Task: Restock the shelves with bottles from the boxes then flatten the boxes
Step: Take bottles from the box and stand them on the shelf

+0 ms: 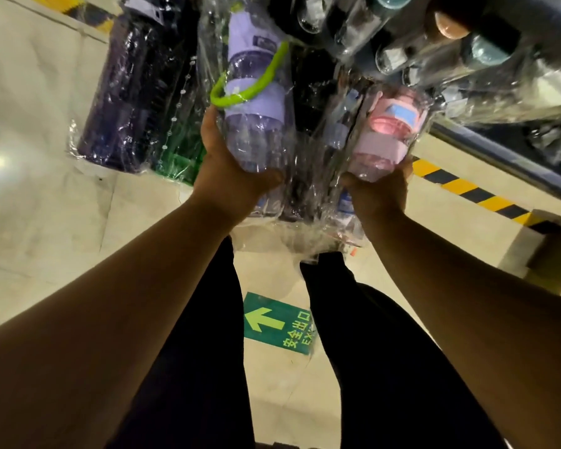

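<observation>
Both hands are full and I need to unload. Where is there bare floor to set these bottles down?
Bare floor lies left of the left hand, beside the dark wrapped bottles. More lies right of the right hand, before the striped edge. Around the exit sign the legs crowd it. The shelf is packed.

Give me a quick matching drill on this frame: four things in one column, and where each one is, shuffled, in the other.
Things:
1. purple bottle
2. pink bottle
3. green exit sign
4. black-and-yellow striped tape

Places:
A. on the floor between the person's legs
B. held from below by the left hand
C. along the floor on the right, below the shelf edge
D. held from below by the right hand

Pairs: 1-B, 2-D, 3-A, 4-C
</observation>
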### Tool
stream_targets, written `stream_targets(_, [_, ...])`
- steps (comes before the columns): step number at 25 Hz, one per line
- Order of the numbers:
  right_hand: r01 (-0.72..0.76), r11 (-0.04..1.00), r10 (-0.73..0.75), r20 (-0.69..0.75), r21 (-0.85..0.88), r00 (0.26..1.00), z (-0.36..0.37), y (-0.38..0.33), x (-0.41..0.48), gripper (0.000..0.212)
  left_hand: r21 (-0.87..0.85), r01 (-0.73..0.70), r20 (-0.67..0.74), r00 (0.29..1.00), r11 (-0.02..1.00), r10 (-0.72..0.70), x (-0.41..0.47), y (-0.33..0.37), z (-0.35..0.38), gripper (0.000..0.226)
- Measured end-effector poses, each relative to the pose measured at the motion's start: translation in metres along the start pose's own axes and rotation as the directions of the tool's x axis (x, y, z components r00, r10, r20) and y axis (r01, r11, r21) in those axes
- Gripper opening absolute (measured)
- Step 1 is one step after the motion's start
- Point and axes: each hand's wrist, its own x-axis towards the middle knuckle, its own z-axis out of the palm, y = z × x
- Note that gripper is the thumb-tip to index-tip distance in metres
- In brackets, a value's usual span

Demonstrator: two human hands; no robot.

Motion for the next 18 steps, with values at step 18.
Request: stream_targets(18, [0.327,0.862,-0.42,0.185,0.388,0.888,-0.254,-0.144,-0.243,0.077,-0.119,-0.311,0.0,0.95,0.943,0.313,-0.206,0.21,-0.06,0.095])
